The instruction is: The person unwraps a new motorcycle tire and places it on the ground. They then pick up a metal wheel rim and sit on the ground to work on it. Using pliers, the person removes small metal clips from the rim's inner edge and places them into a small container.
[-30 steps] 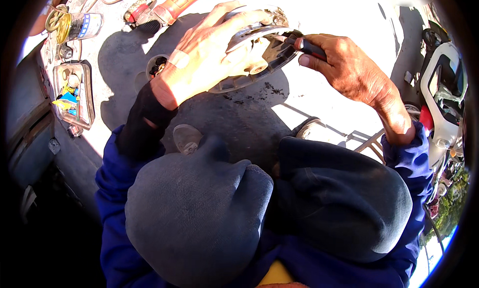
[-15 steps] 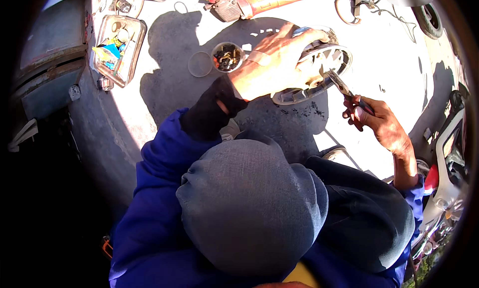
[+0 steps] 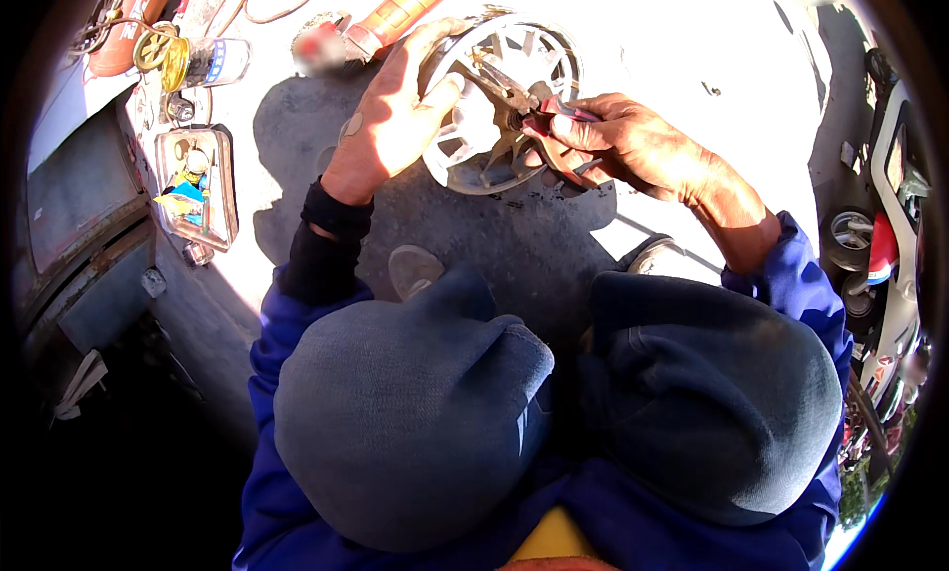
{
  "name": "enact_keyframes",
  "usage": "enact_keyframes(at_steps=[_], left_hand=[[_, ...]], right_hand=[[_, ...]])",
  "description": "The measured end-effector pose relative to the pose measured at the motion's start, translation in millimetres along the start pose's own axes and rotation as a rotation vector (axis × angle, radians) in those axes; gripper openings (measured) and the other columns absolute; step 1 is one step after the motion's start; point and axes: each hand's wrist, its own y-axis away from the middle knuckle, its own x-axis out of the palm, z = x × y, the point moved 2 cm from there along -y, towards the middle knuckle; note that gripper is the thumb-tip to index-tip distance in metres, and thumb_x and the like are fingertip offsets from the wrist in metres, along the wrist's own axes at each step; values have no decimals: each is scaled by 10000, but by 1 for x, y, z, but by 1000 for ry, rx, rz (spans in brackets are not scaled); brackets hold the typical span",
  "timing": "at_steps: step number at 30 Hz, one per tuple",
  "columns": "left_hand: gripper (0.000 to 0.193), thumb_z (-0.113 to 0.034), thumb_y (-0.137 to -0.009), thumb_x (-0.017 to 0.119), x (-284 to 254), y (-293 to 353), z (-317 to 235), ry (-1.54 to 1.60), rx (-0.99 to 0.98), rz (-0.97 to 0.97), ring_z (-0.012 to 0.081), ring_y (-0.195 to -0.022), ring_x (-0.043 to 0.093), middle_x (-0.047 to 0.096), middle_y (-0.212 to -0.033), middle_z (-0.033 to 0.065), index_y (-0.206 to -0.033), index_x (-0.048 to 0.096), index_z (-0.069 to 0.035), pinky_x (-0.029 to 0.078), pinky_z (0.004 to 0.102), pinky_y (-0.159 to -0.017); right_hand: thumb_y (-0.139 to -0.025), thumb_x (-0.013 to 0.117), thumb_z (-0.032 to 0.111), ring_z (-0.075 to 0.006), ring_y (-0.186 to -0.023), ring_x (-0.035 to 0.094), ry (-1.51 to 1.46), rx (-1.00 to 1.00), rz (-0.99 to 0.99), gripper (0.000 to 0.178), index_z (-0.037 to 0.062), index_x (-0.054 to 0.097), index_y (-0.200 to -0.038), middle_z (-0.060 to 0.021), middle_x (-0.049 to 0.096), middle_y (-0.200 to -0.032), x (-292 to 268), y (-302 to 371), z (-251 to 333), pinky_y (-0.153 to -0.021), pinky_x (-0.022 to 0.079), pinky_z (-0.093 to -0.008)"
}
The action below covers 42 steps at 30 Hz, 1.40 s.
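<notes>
A spoked metal wheel [image 3: 565, 69] is tilted up off the concrete in front of me. My left hand [image 3: 390, 121] grips the left side of its rim, fingers along the outer edge and thumb on the near face. From the right, my right hand [image 3: 638, 146] holds red-handled pliers [image 3: 514, 94], the handles spread apart. The plier jaws lie over the wheel's spokes near its hub. Whether they pinch anything there I cannot tell.
An orange angle grinder [image 3: 395, 19] lies beyond the wheel. At the left stands a tray [image 3: 230, 190] of small parts, with a clear jar [image 3: 219, 62] farther back. My shoes [image 3: 413, 271] are below the wheel. A white motorbike body part [image 3: 890, 166] curves along the right.
The wheel is now tilted up and turned more face-on. My left hand has moved from across it to its left rim. The pliers have moved left, farther over the spokes, and their handles are wider apart.
</notes>
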Motion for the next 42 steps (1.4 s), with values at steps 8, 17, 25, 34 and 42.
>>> enact_keyframes(at_steps=[8,17,25,34,42], left_hand=[[541,-105,-984,687,3,9,0,-3,88,-3,308,-1320,587,593,-1432,183,-1484,492,-37,458,374,-1123],[560,-102,-966,683,7,14,-1,21,18,25,312,-1342,582,588,-1444,180,-1491,493,-59,469,381,-1118],[625,-145,-970,669,-8,42,-34,-219,-116,-26,309,-1347,592,565,-1482,188,-1545,434,-85,473,405,-1128],[700,-413,-968,706,-16,26,-39,-89,-9,78,382,-1214,635,604,-1372,213,-1524,457,-67,505,478,-1036],[326,-206,-895,735,-42,16,-33,-249,185,63,346,-1171,629,590,-1284,124,-1206,679,-126,527,495,-985]], right_hand=[[-1043,671,364,-65,-662,514,64,-31,-14,408,-27,734,-1144,28,594,-756,-15,9,0,-602,441,-247],[-1077,606,259,-207,-729,657,1185,-278,-133,378,-65,668,-1261,-129,693,-855,-9,11,38,-647,508,-325],[-1014,674,224,-341,-937,714,1502,-347,-448,354,39,606,-1308,-166,657,-1088,24,4,39,-801,588,-425],[-962,710,144,-356,-1041,698,1461,-415,-597,425,65,590,-1362,-133,637,-1159,24,17,40,-844,584,-438],[-931,688,5,-363,-1042,671,1465,-537,-461,539,57,520,-1441,-156,610,-1169,28,10,27,-862,569,-471]])
